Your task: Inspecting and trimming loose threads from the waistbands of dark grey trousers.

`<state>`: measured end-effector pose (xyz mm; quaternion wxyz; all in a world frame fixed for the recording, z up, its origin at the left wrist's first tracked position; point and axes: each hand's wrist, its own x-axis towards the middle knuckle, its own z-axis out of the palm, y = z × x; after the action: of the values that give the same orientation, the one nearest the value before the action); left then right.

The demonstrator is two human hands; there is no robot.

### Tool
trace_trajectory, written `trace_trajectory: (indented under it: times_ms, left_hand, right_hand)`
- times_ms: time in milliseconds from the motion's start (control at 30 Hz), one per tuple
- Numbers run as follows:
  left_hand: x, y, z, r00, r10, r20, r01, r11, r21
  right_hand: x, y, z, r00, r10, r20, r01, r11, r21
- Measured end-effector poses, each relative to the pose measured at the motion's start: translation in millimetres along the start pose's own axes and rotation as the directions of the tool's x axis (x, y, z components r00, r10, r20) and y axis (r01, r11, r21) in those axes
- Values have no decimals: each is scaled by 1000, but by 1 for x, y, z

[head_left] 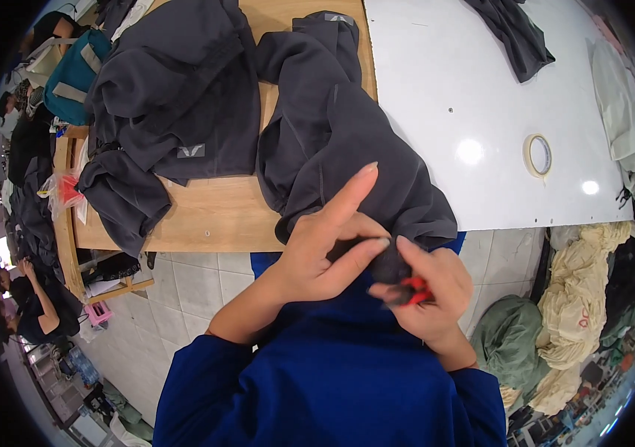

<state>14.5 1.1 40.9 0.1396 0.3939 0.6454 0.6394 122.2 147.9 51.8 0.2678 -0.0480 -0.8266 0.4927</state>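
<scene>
A dark grey garment (332, 149) stretches over the table's front edge toward me, its near end gathered between my hands. My left hand (317, 249) has its index finger pointing up and away, while the thumb and another finger pinch at the edge of this cloth. Whatever is in that pinch is too small to make out. With thumb and fingertips my right hand (436, 287) grips the cloth end. In the same palm are small red-and-black snips (413, 291), partly hidden by the fingers and blurred.
More dark grey garments (183, 97) lie on the wooden table (213, 216) at left. A tape roll (537, 156) rests on the white tabletop (444, 74), with another dark garment (515, 37) behind. Cream cloth (578, 305) and green cloth (511, 335) are heaped at right. A person (38, 305) sits far left.
</scene>
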Motion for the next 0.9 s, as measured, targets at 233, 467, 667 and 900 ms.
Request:
trace_trajectory:
  times_ms: [233,467,667,900]
  left_hand:
    - [0,2,1,973,-211,-89,193,965,-179]
    - [1,-1,-4,987,-138,-79,126,982,-141]
    - [0,6,-4,982,-186,37,190,968,-163]
    - [4,13,-8,938,-326,118,343,922,-180]
  right_hand:
    - [5,9,-2,837,-464,291,436,886,160]
    - [13,9,-16,977,-138,160,136,990,25]
    - [18,1,0,985,-34,171,49,995,-86]
    - [14,13,-5,897,-266,354,265,963,52]
